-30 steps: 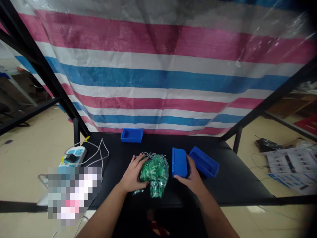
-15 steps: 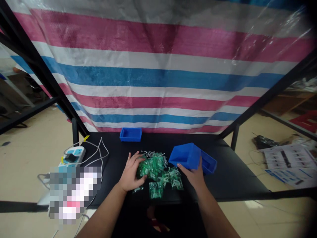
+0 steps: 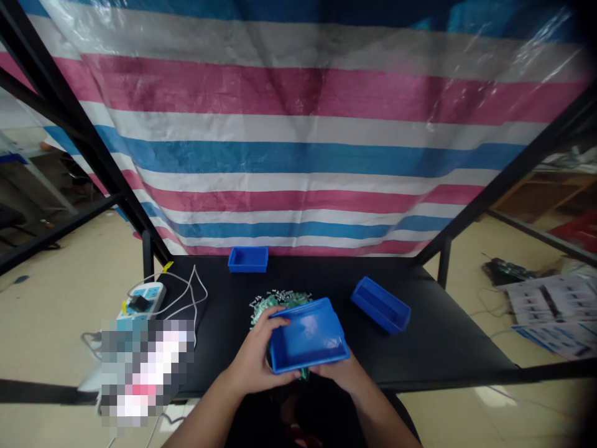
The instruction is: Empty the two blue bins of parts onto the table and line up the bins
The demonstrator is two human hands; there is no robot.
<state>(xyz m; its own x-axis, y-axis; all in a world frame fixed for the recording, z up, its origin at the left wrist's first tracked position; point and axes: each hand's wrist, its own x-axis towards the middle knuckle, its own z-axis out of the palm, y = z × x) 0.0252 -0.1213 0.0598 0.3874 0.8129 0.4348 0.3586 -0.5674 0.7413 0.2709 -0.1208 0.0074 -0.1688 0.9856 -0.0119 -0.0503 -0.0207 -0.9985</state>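
Note:
A blue bin (image 3: 308, 337) is held over the near middle of the black table, its open side facing me and nothing visible inside. My left hand (image 3: 259, 354) grips its left side, thumb below and fingers over the rim. My right hand (image 3: 338, 371) supports it from beneath at the lower right, its fingers mostly hidden. Behind the bin lies a pile of green packets (image 3: 268, 306), largely covered by it. Small silvery pieces (image 3: 284, 295) are scattered along the pile's far edge.
One blue bin (image 3: 249, 260) stands at the table's back left; another (image 3: 380, 306) lies angled on the right. A power strip (image 3: 142, 300) with white cables is on the left. A striped sheet (image 3: 298, 155) hangs behind the black table (image 3: 448, 336).
The held bin has moved left and toward me, over the pile, and now faces me. My left hand has left the packets and taken hold of the bin's left side.

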